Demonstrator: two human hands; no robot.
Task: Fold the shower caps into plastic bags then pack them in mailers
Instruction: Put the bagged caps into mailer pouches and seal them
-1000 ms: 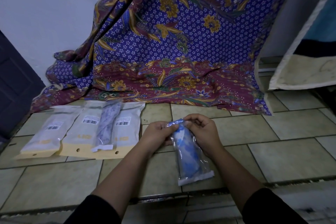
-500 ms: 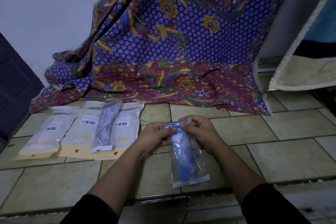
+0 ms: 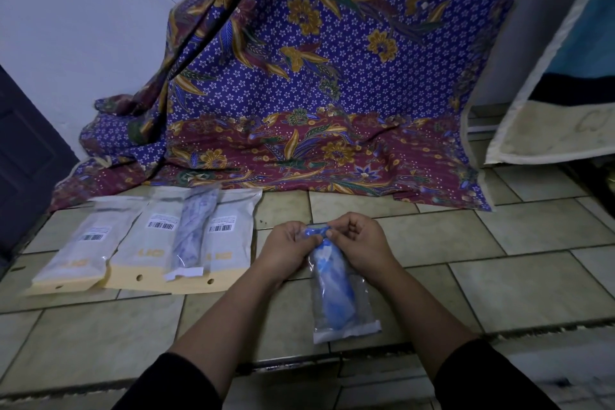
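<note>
A clear plastic bag (image 3: 344, 304) holding a rolled blue shower cap hangs above the tiled floor in front of me. My left hand (image 3: 286, 250) and my right hand (image 3: 361, 243) both pinch its top end, where blue material (image 3: 314, 230) sticks out between my fingers. To the left, several white and yellow mailers (image 3: 151, 243) with barcode labels lie side by side on the floor. A second bagged cap, grey patterned (image 3: 193, 233), rests on top of them.
A blue and maroon floral cloth (image 3: 299, 93) drapes down the wall onto the floor behind the mailers. A dark door (image 3: 23, 156) stands at the left. A pale mattress-like slab (image 3: 549, 93) leans at the right. A step edge (image 3: 332, 359) runs below my forearms.
The bag with the blue cap has swung from tilted toward the right to hanging more upright. My fingers have closed tighter over its top end.
</note>
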